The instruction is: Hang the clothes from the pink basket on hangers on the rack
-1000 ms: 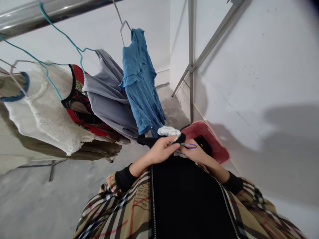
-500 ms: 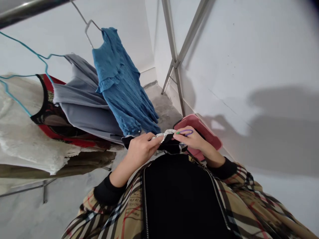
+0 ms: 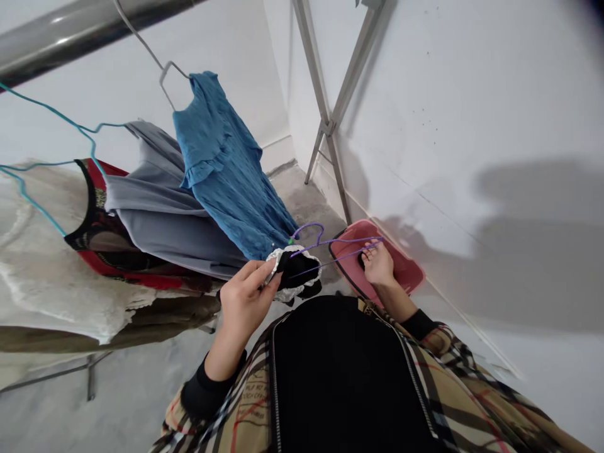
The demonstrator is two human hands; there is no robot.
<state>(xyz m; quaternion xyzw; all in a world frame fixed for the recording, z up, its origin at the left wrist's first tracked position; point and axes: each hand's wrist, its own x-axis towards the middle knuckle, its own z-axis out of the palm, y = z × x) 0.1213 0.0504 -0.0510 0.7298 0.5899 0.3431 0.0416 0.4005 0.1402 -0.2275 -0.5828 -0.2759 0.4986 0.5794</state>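
My left hand pinches the edge of a black garment with white lace trim, which is bunched up in front of my chest. A thin purple hanger lies sideways, its left end inside the garment's opening and its hook upward with a small green tip. At the hanger's right end my right hand is closed on the wire. Much of the garment is hidden behind my left hand and fingers.
Left of me, a blue dress, a grey garment and a red and black garment hang from a metal rail. A pink basin stands on the floor below my right hand, near crossed rack legs.
My right hand has moved right, away from the garment, with the hanger's end. The hanger now shows stretched between both hands. My left hand has shifted slightly left and down.
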